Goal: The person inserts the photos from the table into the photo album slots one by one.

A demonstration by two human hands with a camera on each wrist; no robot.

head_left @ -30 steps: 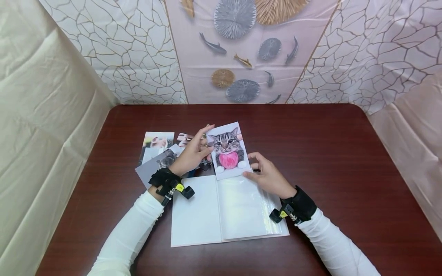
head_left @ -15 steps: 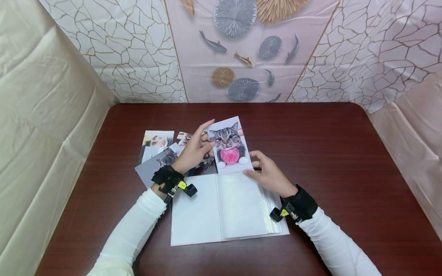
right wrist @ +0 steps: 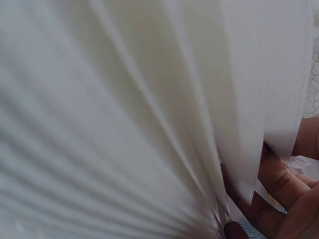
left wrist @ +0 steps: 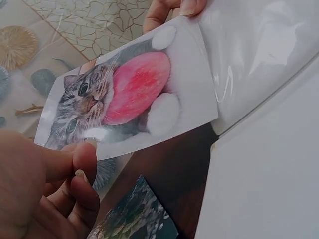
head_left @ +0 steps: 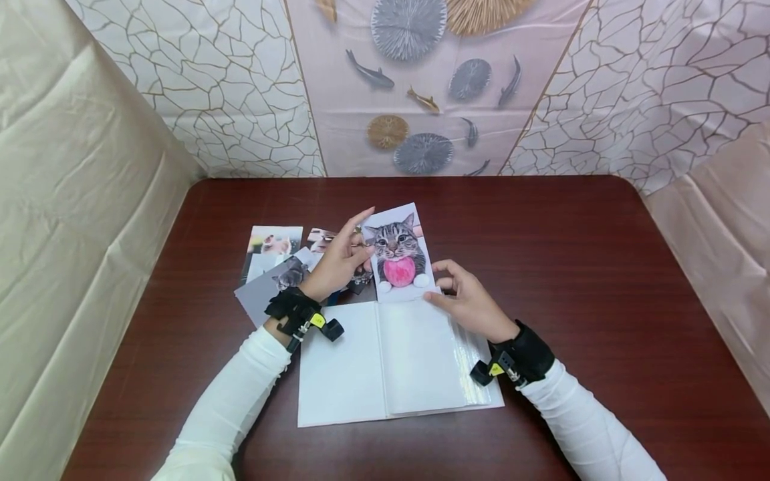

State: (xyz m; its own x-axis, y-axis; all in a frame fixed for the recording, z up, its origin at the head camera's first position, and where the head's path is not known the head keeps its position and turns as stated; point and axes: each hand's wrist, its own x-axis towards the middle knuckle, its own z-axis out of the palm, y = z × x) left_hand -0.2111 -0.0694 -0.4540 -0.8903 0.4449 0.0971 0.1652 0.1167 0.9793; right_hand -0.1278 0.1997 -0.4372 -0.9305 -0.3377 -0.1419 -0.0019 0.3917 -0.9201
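Observation:
My left hand (head_left: 337,264) pinches the left edge of a photo (head_left: 400,272) of a tabby cat with a pink ball-like shape. The photo is tilted, its lower edge at the top of the right-hand page of an open white photo album (head_left: 343,367). In the left wrist view, the photo (left wrist: 134,89) meets the edge of a clear, glossy sleeve (left wrist: 249,55). At that page's upper right corner, my right hand (head_left: 472,304) holds the leaves between thumb and fingers. The right wrist view shows fingers (right wrist: 284,181) between fanned album pages (right wrist: 149,99).
Several loose photos (head_left: 255,300) lie overlapping on the dark brown table (head_left: 571,267), left of and behind the album, partly under my left hand. A patterned cloth (head_left: 234,93) hangs behind the table, and pale cloths (head_left: 90,234) hang at both sides.
My left hand has lifted the cat photo slightly up and away from the album, then held it nearly still. The right hand has stayed at the page corner.

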